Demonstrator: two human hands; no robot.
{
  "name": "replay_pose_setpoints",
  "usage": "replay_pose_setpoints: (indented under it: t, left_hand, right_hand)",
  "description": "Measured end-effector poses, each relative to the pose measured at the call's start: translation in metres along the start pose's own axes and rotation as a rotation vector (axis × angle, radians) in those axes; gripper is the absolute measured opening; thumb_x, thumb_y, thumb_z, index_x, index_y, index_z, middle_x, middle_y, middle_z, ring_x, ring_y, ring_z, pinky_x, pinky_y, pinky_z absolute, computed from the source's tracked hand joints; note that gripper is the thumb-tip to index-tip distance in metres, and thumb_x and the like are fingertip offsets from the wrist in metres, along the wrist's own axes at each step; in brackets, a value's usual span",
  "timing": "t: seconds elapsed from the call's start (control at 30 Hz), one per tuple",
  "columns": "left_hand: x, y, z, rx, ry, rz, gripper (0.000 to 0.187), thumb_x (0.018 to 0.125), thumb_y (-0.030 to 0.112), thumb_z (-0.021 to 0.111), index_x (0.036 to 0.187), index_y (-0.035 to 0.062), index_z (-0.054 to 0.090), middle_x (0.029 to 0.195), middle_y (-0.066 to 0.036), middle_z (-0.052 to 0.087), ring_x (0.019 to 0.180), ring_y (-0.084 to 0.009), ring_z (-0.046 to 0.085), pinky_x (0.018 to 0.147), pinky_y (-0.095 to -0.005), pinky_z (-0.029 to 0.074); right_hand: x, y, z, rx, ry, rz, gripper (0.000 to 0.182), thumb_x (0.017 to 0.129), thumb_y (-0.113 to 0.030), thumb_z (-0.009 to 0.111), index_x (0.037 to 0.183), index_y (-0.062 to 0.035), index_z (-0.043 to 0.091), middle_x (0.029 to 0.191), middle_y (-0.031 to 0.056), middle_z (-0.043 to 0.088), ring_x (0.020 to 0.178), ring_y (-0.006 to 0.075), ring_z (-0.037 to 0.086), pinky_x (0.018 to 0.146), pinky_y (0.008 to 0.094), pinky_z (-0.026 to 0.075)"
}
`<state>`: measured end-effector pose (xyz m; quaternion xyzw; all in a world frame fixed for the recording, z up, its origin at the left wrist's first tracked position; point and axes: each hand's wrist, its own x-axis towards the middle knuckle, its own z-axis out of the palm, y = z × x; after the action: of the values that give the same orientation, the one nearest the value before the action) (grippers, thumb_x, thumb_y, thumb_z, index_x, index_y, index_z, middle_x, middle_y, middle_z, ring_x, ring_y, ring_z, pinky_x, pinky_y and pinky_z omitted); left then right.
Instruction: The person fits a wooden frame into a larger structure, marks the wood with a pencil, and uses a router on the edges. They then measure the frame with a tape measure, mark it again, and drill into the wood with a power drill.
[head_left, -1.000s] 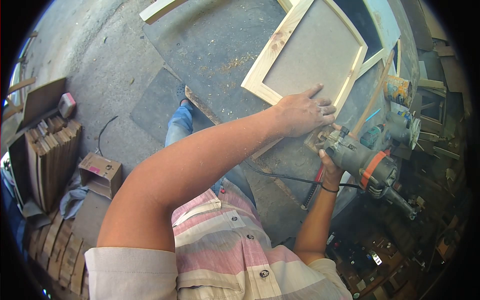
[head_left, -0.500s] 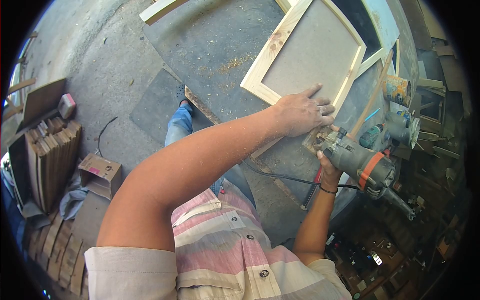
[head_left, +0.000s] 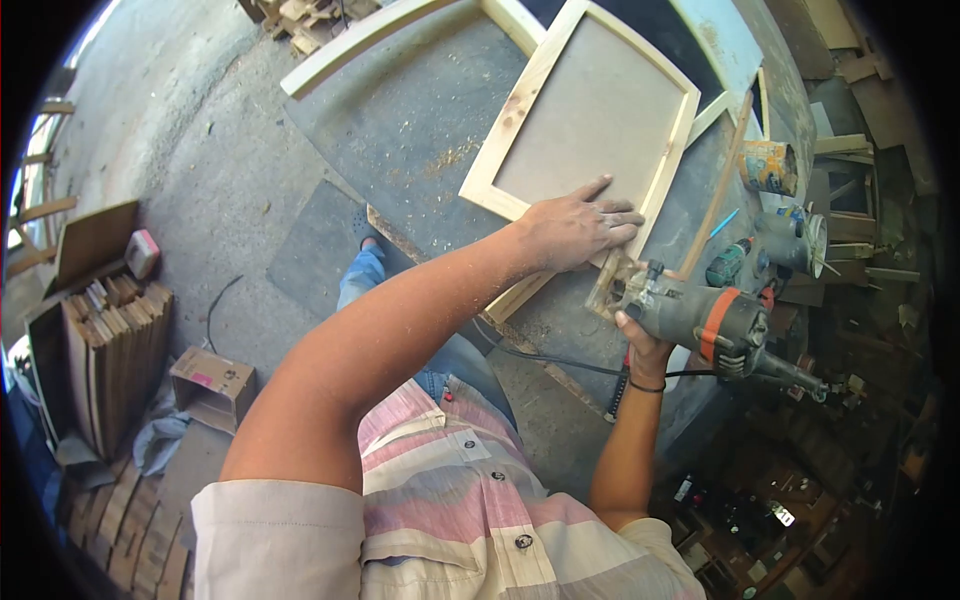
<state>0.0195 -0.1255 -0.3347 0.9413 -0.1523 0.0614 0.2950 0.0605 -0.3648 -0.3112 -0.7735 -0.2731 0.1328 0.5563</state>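
My left hand [head_left: 578, 230] lies flat with its fingers spread across the near corner of a wooden-framed panel [head_left: 512, 120], a pale pine door with a grey-brown centre board. Just right of that corner, my right hand [head_left: 645, 350] is wrapped round a trim router [head_left: 690, 318], a grey tool with an orange band. The router lies on its side, its clear base at the end of the frame, and most of my right fingers are hidden behind it. A black cord [head_left: 575, 365] runs from the tool past my wrist.
The panel rests on a dark worktable [head_left: 400, 120] scattered with sawdust. Another wooden frame [head_left: 365, 42] lies at the far side. To the right stand a paint-stained can [head_left: 768, 167] and a green drill [head_left: 728, 262]. A cardboard box [head_left: 212, 388] and stacked boards [head_left: 118, 365] are on the left.
The view has shifted, so the panel, both hands and the router appear a little further left. My left hand stays flat on the frame and my right keeps its grip on the router.
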Motion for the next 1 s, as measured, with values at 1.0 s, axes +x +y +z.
replay_pose_setpoints:
  t: [1.0]
  left_hand:
    - [0.014, 0.091, 0.028, 0.083, 0.183, -0.226, 0.018, 0.090, 0.023, 0.058, 0.094, 0.0177, 0.074, 0.104, -0.007, 0.061, 0.109, -0.0293, 0.050, 0.097, -0.0434, 0.036]
  right_hand:
    - [-0.218, -0.048, -0.067, 0.137, 0.611, -0.074, 0.057, 0.067, -0.020, 0.078, 0.116, -0.0017, 0.055, 0.108, 0.0075, 0.059, 0.100, 0.0214, 0.058, 0.097, 0.0377, 0.045]
